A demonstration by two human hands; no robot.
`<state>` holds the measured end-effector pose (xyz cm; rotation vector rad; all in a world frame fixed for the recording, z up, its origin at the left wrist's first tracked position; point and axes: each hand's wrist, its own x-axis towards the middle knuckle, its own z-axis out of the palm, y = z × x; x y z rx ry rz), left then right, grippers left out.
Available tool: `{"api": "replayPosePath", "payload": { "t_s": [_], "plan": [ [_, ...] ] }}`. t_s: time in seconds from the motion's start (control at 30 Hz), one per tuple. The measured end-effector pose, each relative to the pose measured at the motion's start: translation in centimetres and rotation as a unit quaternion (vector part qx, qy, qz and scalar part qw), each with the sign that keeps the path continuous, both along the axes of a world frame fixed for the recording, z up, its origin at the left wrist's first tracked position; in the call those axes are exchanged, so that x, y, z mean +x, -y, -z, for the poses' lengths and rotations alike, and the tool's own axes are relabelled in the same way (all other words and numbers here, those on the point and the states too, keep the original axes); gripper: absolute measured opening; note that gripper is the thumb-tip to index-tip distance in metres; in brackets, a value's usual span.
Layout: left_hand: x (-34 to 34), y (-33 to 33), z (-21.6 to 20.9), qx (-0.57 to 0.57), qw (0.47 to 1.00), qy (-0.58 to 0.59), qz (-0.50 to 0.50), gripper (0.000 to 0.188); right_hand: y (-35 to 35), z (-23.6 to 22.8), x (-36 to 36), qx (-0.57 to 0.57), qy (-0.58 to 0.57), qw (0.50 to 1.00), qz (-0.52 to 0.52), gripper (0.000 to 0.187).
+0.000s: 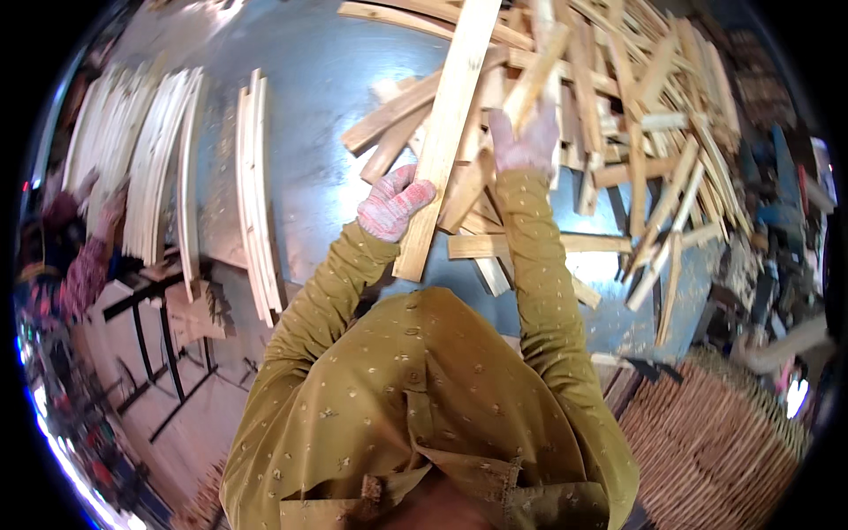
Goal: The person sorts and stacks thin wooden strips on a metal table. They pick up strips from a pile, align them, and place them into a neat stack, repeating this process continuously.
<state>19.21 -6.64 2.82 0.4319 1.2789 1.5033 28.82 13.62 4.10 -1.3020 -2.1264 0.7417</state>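
Note:
My left hand (pixel 395 202), in a red-and-white knitted glove, is closed around a long pale wooden slat (pixel 455 110). That slat slants from close to my body up past the far edge of the view. My gloved right hand (pixel 526 141) reaches forward into a loose heap of wooden slats (pixel 618 84). It is smeared by motion, with thumb and fingers around the near end of a shorter slat (pixel 539 75); whether it grips that piece is unclear. Between my forearms, another slat (pixel 539 246) lies crosswise on the blue-grey table (pixel 309 115).
Several straight slats (pixel 254 185) lie in a narrow row left of me. Farther left are bundled pale slats (pixel 146 150), where another person's hand (pixel 110 216) rests. Dense stacked wood (pixel 715 442) fills the lower right, and a black metal frame (pixel 168 349) stands lower left.

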Motion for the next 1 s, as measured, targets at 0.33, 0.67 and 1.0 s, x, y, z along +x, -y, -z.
{"api": "replayPosePath", "payload": {
  "t_s": [0.33,0.67,1.0],
  "plan": [
    [-0.2,7.5,3.3,-0.067,0.974,0.01,-0.218,0.045,5.4,6.0,-1.7,-0.376,-0.382,0.835,-0.125,0.082],
    [-2.4,11.9,7.1,0.03,0.863,0.413,-0.288,0.064,1.4,4.7,17.3,0.1,0.224,0.892,-0.379,0.087],
    [-4.8,14.0,0.8,-0.483,0.808,-0.287,-0.178,0.041,0.0,5.5,21.3,0.029,0.419,0.81,-0.409,0.084]
  ]
}}
